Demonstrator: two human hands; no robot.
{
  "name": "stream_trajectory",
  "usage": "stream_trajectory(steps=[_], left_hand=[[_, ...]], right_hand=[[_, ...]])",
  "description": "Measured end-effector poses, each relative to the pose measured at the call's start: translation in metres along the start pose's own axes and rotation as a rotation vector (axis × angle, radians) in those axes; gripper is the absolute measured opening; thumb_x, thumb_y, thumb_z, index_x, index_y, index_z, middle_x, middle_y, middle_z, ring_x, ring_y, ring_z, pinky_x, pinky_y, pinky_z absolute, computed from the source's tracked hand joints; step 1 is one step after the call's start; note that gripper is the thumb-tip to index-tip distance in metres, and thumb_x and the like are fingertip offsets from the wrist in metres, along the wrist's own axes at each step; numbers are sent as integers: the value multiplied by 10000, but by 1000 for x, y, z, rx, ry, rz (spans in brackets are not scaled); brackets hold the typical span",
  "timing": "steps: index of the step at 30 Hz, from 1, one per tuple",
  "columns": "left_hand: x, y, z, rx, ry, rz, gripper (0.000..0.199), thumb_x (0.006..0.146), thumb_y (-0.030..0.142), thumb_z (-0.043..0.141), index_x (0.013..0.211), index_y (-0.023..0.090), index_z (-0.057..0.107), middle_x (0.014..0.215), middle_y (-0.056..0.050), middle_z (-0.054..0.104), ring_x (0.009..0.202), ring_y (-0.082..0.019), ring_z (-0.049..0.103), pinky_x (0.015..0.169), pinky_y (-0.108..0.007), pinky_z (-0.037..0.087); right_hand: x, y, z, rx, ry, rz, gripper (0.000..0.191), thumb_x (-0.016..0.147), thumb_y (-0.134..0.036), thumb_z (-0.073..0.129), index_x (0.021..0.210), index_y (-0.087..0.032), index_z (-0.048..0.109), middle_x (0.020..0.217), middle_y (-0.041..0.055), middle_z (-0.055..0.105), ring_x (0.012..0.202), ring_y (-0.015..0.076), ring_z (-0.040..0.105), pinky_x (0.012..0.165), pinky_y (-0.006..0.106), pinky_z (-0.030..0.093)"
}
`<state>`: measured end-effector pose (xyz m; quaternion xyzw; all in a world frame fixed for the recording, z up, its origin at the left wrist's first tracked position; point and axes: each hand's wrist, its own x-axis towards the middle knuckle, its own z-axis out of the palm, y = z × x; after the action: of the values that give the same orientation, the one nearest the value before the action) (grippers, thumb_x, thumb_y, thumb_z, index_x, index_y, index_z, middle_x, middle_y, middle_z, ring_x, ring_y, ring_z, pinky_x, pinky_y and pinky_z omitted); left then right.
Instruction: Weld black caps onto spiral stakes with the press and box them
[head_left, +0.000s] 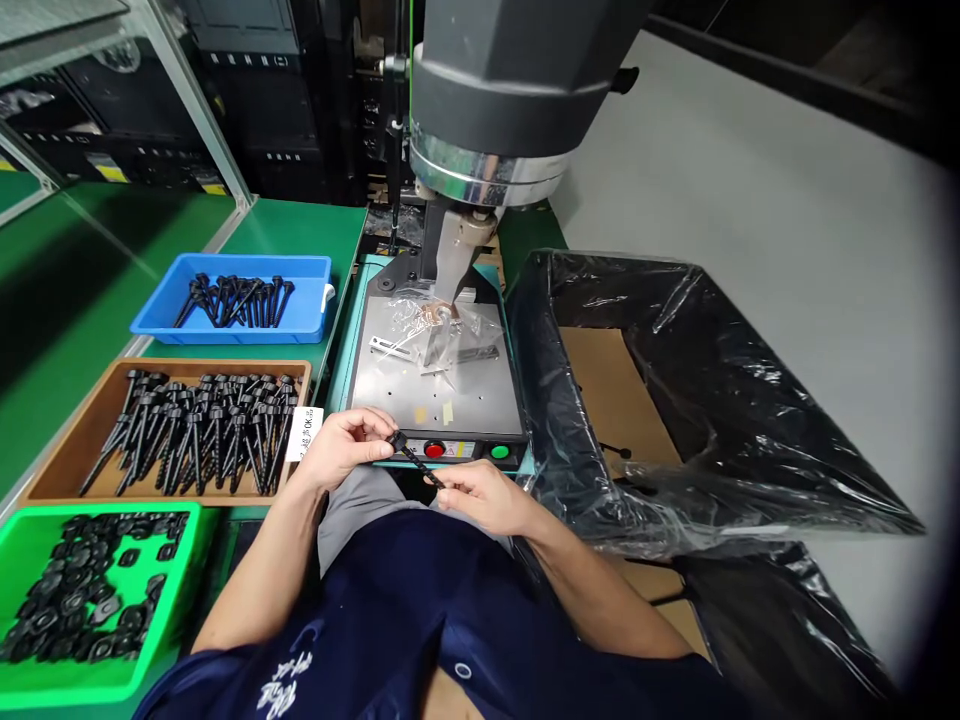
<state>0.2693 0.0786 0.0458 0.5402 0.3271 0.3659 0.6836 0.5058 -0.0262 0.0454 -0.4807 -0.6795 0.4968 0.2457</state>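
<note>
Between my two hands lies a black ribbed plastic rod with a wider head [417, 462], slanting down to the right. The fingers of my left hand [346, 447] pinch it at the head. My right hand [484, 494] grips its thin lower end between thumb and fingers. Just beyond the hands is a press machine's metal base plate [390, 395], with a red button [434, 450] and a green button [499, 452] along its front. A metal horn [453, 255] points down at a plastic-wrapped fixture [442, 335] on the plate.
On the left, a blue tray [231, 336] and a brown tray [217, 500] hold many similar black rods. A green bin [191, 570] contains small black caps. To the right stands a box lined with black plastic [735, 390]; the press head [517, 90] hangs overhead.
</note>
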Motion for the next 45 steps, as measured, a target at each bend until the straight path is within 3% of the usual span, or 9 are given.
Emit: stream_trajectory(steps=[10,17,23,30,34,37,40,42,45], left_hand=[[8,-8,-1,-8,-15,-48,282,533,251,904,704,159,701,868,-64,705,840,-188,646,780,-332,501],[9,-10,-2,19,-3,-74,264,534,244,903,695,163,710,862,-60,711,820,-180,648,763,-322,504],[10,-6,0,11,-17,-37,241,528,260,910,667,177,732,787,-57,702,751,-179,647,730,-335,518],[4,-20,10,141,81,76,295,608,288,876,876,211,781,1006,-93,699,778,-178,637,694,-328,528],[5,-27,18,289,118,170,220,716,288,807,925,229,771,1008,-72,693,737,-152,608,700,-315,517],[10,-30,28,380,82,204,191,756,303,773,933,233,767,1050,-82,689,885,-198,639,817,-353,520],[14,-33,40,424,13,201,187,779,315,750,947,234,766,1120,-97,668,1062,-240,626,967,-407,479],[15,-36,47,424,-33,182,186,785,322,743,946,231,766,1112,-102,664,1084,-247,622,995,-423,465],[18,-43,51,425,-66,152,224,758,330,769,952,219,765,1096,-108,664,1085,-255,619,998,-431,461]], right_hand=[[-3,2,2,-150,128,-69,197,923,-267,534,904,-180,710,648,-4,565,598,131,456,611,257,379],[-5,5,12,-191,230,-115,258,944,-238,484,1078,-183,697,899,78,689,824,205,594,791,326,447],[-6,9,14,253,29,60,201,873,-306,589,808,-149,696,654,-7,606,590,114,487,567,238,373],[-1,22,32,368,170,72,184,866,-302,602,808,-148,684,684,-5,624,624,111,523,610,240,403],[8,30,40,424,153,131,162,837,-294,642,891,-147,685,691,5,654,617,119,562,590,240,429],[19,34,38,557,110,134,246,831,-376,680,905,-141,665,768,39,691,642,130,608,617,256,467],[30,37,33,846,225,105,433,840,-525,665,1068,-158,627,854,51,686,671,141,648,639,278,501],[36,40,29,974,321,99,543,823,-577,671,1179,-176,587,814,25,656,631,131,637,604,267,497],[38,45,25,992,358,106,540,797,-583,703,1112,-152,618,696,-7,609,558,110,596,540,235,457]])
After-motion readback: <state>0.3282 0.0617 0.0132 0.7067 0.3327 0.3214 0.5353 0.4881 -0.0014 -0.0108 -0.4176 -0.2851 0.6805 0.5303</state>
